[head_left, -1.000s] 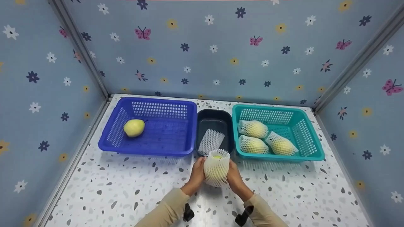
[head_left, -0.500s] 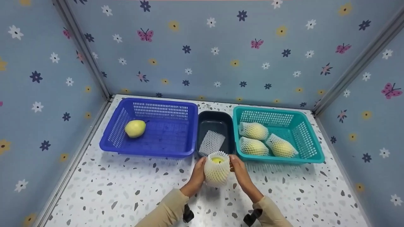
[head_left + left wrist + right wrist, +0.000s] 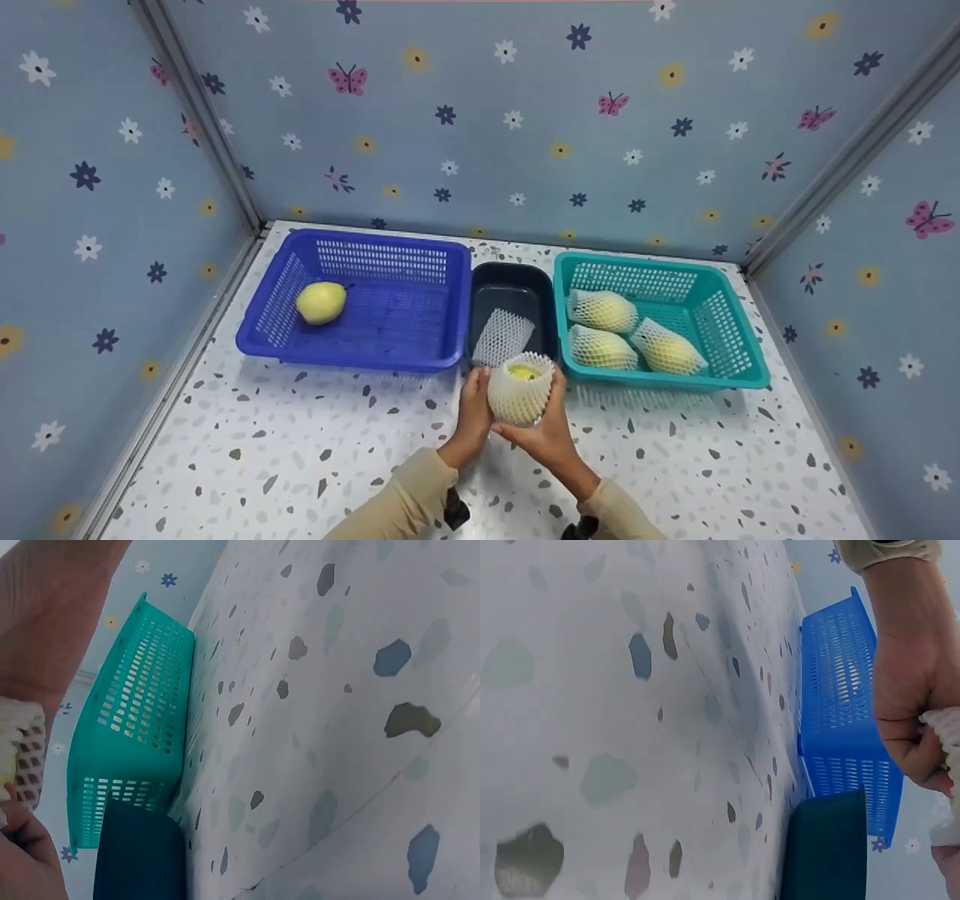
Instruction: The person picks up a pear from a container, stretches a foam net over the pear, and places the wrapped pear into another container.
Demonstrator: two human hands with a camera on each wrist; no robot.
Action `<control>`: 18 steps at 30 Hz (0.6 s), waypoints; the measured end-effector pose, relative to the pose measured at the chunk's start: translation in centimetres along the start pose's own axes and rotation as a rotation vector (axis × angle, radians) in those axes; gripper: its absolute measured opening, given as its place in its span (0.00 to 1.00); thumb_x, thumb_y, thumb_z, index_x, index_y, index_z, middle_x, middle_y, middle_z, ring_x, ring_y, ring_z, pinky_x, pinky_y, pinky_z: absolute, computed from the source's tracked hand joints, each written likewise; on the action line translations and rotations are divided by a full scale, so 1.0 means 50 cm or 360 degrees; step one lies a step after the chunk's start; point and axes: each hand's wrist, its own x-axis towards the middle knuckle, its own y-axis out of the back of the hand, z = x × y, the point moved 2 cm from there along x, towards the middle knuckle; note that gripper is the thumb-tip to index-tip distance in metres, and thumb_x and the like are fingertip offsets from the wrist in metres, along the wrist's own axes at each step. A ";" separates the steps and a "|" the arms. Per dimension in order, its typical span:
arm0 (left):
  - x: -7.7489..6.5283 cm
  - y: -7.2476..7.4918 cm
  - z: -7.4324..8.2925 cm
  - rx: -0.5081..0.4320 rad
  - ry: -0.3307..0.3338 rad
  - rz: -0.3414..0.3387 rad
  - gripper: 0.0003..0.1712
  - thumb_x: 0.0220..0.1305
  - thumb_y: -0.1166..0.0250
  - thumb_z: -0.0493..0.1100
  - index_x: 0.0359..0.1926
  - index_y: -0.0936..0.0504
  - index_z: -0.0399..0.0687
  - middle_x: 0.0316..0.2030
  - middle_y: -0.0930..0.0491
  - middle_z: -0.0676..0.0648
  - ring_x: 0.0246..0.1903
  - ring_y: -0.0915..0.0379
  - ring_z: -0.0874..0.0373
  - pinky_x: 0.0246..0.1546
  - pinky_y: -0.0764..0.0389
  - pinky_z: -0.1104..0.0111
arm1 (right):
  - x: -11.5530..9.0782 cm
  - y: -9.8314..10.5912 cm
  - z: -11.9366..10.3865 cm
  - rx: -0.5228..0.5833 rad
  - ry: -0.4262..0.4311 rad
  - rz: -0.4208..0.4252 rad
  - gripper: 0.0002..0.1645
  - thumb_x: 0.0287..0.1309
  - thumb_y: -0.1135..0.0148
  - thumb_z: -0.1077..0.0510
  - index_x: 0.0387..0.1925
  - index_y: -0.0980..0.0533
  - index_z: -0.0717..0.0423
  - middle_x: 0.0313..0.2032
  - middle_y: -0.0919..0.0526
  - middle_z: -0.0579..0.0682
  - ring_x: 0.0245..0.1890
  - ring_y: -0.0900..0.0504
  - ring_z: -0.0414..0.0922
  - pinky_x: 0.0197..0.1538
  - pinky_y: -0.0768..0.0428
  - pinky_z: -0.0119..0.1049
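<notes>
Both hands hold a yellow pear in a white foam net sleeve, above the near end of the dark tray. The pear's top shows through the sleeve's open upper end. My left hand grips the sleeve's left side. Around the right side curls my right hand, its thumb across the near lower face. In the right wrist view the left hand bends its fingers against the foam net. The left wrist view catches only part of the netted pear at its left edge.
A blue basket on the left contains one bare pear. Between the baskets, the dark tray holds a flat foam net. Three netted pears lie in the teal basket on the right. Patterned walls surround the speckled table.
My right hand shifted off the sleeve's side half a second ago, then came round its near lower face. The netted pear has moved slightly up and right; my left hand kept hold.
</notes>
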 end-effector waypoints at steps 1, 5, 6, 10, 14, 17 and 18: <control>0.000 0.000 -0.001 -0.0006 -0.0007 0.0014 0.12 0.68 0.60 0.37 0.32 0.33 0.36 0.22 0.33 0.52 0.22 0.37 0.63 0.25 0.33 0.73 | 0.002 -0.003 0.003 0.0005 0.0006 0.0026 0.65 0.20 0.22 0.64 0.60 0.54 0.66 0.53 0.36 0.57 0.50 0.34 0.45 0.53 0.35 0.31; -0.001 0.008 -0.005 -0.0024 0.0009 0.0014 0.11 0.68 0.61 0.36 0.32 0.34 0.36 0.23 0.34 0.50 0.23 0.38 0.63 0.25 0.35 0.73 | 0.009 -0.012 0.014 0.0030 0.0055 0.0031 0.58 0.19 0.23 0.66 0.56 0.47 0.68 0.49 0.32 0.58 0.48 0.31 0.45 0.51 0.32 0.32; -0.001 0.010 -0.005 -0.0001 0.0018 0.0009 0.12 0.69 0.61 0.37 0.32 0.35 0.36 0.23 0.34 0.50 0.23 0.38 0.62 0.24 0.35 0.73 | 0.010 -0.013 0.015 0.0041 0.0071 0.0020 0.57 0.19 0.23 0.67 0.55 0.46 0.69 0.48 0.31 0.58 0.47 0.30 0.45 0.50 0.32 0.32; 0.001 0.016 -0.009 0.0082 0.0061 -0.0022 0.13 0.69 0.61 0.39 0.33 0.34 0.36 0.24 0.35 0.50 0.24 0.39 0.61 0.25 0.36 0.72 | 0.015 -0.013 0.018 0.0037 0.0076 0.0011 0.54 0.19 0.23 0.67 0.52 0.44 0.68 0.47 0.30 0.59 0.45 0.30 0.45 0.49 0.32 0.33; 0.003 0.019 -0.010 0.0131 0.0091 -0.0032 0.14 0.69 0.60 0.40 0.32 0.32 0.36 0.22 0.35 0.51 0.21 0.40 0.62 0.22 0.36 0.72 | 0.018 -0.011 0.018 0.0037 0.0054 0.0004 0.53 0.20 0.24 0.67 0.52 0.45 0.68 0.46 0.30 0.59 0.44 0.30 0.45 0.48 0.31 0.34; 0.004 0.023 -0.009 0.0154 0.0128 -0.0051 0.14 0.68 0.59 0.40 0.31 0.32 0.37 0.18 0.37 0.52 0.15 0.42 0.63 0.17 0.38 0.73 | 0.021 -0.008 0.016 0.0083 0.0055 -0.0020 0.53 0.21 0.25 0.69 0.52 0.46 0.68 0.46 0.31 0.59 0.43 0.30 0.45 0.47 0.30 0.34; 0.004 0.024 -0.007 0.0154 0.0143 -0.0069 0.14 0.68 0.59 0.41 0.30 0.32 0.38 0.17 0.37 0.52 0.15 0.43 0.64 0.16 0.38 0.73 | 0.023 -0.007 0.015 0.0102 0.0061 -0.0026 0.53 0.21 0.25 0.69 0.52 0.46 0.68 0.46 0.31 0.59 0.43 0.30 0.45 0.46 0.30 0.35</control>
